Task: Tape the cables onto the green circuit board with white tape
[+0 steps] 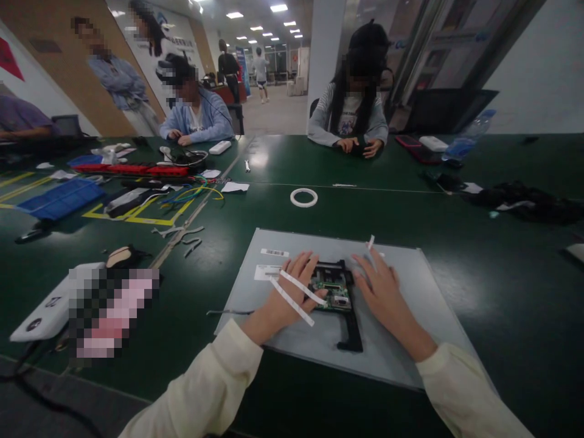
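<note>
A flat grey panel (pixel 401 340) lies on the table with two white labels near its far left corner. On it rests a green circuit board (pixel 335 291) in a black plastic frame (pixel 351 334). My left hand (pixel 287 295) lies over the left part of the board, fingers stretched out, covering some of it. Two strips of white tape (pixel 292 303) cross the back of that hand. To the right of the frame, my right hand (pixel 383 292) is spread above the panel, with a short white strip (pixel 370 242) at a fingertip.
A roll of white tape (pixel 303 198) lies beyond the panel. Left are tape scraps (pixel 191 243), a white power bank (pixel 57 301), a blue tray (pixel 61 198) and wires. Two people sit across the table. A water bottle (pixel 469 137) stands far right.
</note>
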The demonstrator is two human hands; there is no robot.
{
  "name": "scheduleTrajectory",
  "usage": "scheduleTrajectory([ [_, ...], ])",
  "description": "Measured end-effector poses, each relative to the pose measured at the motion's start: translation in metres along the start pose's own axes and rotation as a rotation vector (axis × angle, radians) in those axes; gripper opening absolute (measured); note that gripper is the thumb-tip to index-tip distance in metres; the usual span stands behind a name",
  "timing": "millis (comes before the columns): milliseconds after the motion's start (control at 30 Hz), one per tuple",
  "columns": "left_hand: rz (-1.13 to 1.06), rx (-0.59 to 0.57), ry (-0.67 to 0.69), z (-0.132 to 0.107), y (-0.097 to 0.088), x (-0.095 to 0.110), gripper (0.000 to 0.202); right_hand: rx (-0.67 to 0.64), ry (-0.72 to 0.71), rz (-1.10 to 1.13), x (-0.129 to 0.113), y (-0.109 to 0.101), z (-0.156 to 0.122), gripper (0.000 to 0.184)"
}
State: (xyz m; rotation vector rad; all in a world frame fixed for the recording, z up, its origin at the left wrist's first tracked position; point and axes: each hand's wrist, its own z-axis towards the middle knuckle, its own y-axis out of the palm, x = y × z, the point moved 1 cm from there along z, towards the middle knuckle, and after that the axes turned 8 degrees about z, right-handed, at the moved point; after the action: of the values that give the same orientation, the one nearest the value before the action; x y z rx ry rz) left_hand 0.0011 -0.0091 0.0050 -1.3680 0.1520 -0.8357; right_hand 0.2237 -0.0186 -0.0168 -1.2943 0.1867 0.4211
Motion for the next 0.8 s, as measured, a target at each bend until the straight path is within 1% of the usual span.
scheduleTrajectory([
  [67, -0.033, -0.004, -0.006, 0.000, 0.000, -0.002, 0.065, -0.035, -0.035, 0.043, 0.000, -0.002, -0.001, 0.046],
  [133, -0.088, -0.013, -0.011, 0.001, 0.000, -0.003, 0.067, -0.098, -0.109, 0.074, -0.003, -0.004, -0.002, 0.052],
  [233, -0.189, -0.032, 0.003, 0.002, -0.001, -0.005, 0.073, -0.200, -0.236, 0.110, -0.010, -0.008, -0.004, 0.071],
  [333, -0.321, -0.098, 0.045, 0.002, -0.007, -0.007, 0.080, -0.265, -0.280, 0.169, -0.014, -0.009, -0.007, 0.085],
  [433, -0.426, -0.164, 0.098, 0.002, -0.016, -0.012, 0.091, -0.273, -0.270, 0.246, -0.013, -0.010, -0.008, 0.086],
  [533, -0.443, -0.199, 0.146, 0.002, -0.020, -0.016, 0.102, -0.266, -0.261, 0.308, -0.013, -0.013, -0.007, 0.088],
  [700, -0.401, -0.186, 0.188, 0.002, -0.019, -0.022, 0.110, -0.259, -0.253, 0.376, -0.016, -0.021, -0.006, 0.090],
  [800, -0.413, -0.175, 0.199, 0.002, -0.017, -0.024, 0.110, -0.233, -0.242, 0.433, -0.016, -0.021, -0.006, 0.080],
])
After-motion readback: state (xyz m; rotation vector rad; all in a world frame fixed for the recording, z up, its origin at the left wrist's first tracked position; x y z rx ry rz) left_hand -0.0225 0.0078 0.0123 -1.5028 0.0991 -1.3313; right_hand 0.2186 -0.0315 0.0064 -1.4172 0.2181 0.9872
